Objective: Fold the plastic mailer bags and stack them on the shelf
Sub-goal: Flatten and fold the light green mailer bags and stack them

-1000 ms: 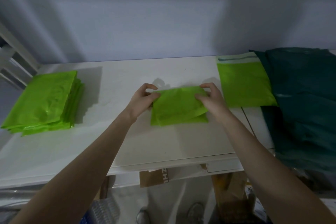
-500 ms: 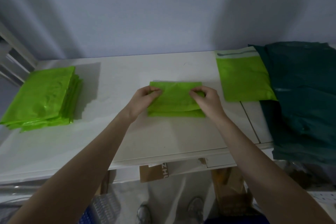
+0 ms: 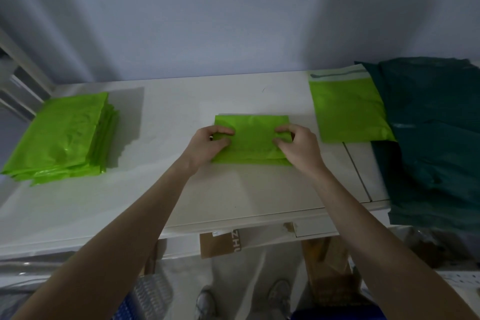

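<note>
Folded green mailer bag (image 3: 253, 138) at mid-worktop (image 3: 181, 101), pinched by curled fingers of left hand (image 3: 207, 145) and right hand (image 3: 298, 149). Stack of folded bags (image 3: 59, 135) by left edge; flat bag (image 3: 348, 112) near right.

Dark teal sheeting (image 3: 436, 138) heaped at the right end of the white worktop (image 3: 181, 101), draping over its front edge. Brown cardboard box (image 3: 220, 244) below the front edge, printed letters on it. 2 shoes (image 3: 279, 296) on the floor beneath.
</note>
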Available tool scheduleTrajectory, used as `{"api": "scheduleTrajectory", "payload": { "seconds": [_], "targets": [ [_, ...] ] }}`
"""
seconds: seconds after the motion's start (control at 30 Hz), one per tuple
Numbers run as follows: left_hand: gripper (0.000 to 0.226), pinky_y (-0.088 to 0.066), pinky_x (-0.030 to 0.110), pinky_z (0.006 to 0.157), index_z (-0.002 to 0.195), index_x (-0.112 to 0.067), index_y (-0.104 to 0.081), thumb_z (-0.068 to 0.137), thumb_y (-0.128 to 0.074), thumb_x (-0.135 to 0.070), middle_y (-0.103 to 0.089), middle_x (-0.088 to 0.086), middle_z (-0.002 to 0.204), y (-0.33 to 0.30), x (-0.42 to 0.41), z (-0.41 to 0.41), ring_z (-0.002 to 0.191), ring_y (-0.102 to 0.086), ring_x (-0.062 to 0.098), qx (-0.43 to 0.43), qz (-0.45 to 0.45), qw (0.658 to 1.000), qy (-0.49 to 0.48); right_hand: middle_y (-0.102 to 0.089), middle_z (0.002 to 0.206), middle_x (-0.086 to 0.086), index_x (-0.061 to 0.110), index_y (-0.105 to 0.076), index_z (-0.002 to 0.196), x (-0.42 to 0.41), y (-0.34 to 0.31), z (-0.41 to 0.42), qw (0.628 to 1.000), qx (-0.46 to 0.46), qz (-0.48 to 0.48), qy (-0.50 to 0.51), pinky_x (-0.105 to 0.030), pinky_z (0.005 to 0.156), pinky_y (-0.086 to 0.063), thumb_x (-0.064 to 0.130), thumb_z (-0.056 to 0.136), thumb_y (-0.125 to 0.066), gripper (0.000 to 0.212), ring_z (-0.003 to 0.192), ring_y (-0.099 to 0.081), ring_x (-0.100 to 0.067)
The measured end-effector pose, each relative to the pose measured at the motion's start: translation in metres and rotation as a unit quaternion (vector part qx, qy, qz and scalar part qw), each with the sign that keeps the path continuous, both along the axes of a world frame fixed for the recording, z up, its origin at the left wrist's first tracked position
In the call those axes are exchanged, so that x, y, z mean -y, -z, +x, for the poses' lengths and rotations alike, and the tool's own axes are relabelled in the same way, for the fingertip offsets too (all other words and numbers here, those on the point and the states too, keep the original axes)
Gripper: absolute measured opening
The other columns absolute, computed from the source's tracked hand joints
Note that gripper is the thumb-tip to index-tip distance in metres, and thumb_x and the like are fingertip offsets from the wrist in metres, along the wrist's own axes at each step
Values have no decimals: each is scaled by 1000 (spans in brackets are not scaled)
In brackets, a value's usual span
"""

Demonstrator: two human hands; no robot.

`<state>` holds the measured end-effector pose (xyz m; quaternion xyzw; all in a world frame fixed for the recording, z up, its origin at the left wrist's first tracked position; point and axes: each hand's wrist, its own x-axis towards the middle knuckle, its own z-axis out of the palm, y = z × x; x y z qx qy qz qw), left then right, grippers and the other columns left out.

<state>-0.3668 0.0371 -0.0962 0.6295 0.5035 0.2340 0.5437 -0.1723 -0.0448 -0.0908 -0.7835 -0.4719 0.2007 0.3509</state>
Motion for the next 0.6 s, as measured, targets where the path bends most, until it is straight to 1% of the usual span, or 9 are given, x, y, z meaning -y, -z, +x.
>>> {"api": "scheduleTrajectory", "payload": {
  "seconds": [0.1, 0.17, 0.3, 0.33, 0.43, 0.5, 0.6],
  "targets": [
    [23, -51, 26, 76, 101, -25, -67, 88, -59, -8, -61, 5, 103, 1, 0, 0, 82, -57, 16, -6, 9, 1000, 1, -68, 109, -9, 9, -68, 109, 1, 2, -3, 1000, 12, 3, 0, -13, 68, -31, 11, 81, -67, 28, 100, -61, -22],
    [24, -51, 30, 77, 102, -25, -68, 87, -59, -8, -62, 5, 101, 2, 0, 0, 81, -57, 17, -14, 15, 1000, 2, -68, 111, -9, 9, -67, 110, 2, 3, -5, 1000, 16, 0, 2, -12, 69, -31, 10, 81, -67, 28, 100, -61, -22],
    [26, -51, 32, 73, 99, -27, -67, 86, -59, -7, -63, 4, 95, 4, 1, 1, 76, -56, 18, -37, 33, 999, 4, -68, 112, -9, 9, -67, 110, 3, 5, -8, 1000, 20, -2, 6, -11, 71, -31, 10, 82, -66, 28, 102, -61, -23],
    [26, -50, 29, 69, 99, -27, -67, 85, -59, -7, -62, 5, 92, 4, 2, 2, 72, -55, 17, -45, 40, 998, 4, -68, 112, -9, 8, -67, 110, 3, 6, -8, 1000, 22, -2, 6, -11, 72, -31, 9, 82, -66, 28, 103, -61, -23],
    [25, -38, 8, 50, 101, -24, -66, 84, -59, -7, -56, -3, 79, 3, 3, 4, 60, -47, 8, -76, 72, 994, 7, -67, 113, -13, 5, -67, 110, 4, 7, -10, 999, 37, 2, 3, -14, 80, -34, 7, 82, -65, 28, 106, -61, -26],
    [24, -36, 6, 48, 103, -21, -65, 84, -59, -7, -51, -6, 78, 2, 6, 5, 62, -46, 6, -102, 95, 990, 9, -66, 114, -16, 3, -66, 111, 4, 8, -12, 999, 53, 0, -2, -19, 87, -35, 5, 83, -64, 28, 108, -59, -28],
    [27, -36, 9, 53, 107, -20, -62, 82, -62, -11, -50, 3, 93, 3, 9, 5, 74, -49, 15, -143, 132, 981, 9, -60, 110, -20, 3, -65, 111, 6, 11, -14, 996, 85, -11, -10, -25, 89, -34, 6, 84, -62, 28, 107, -55, -34]
  ]
}}
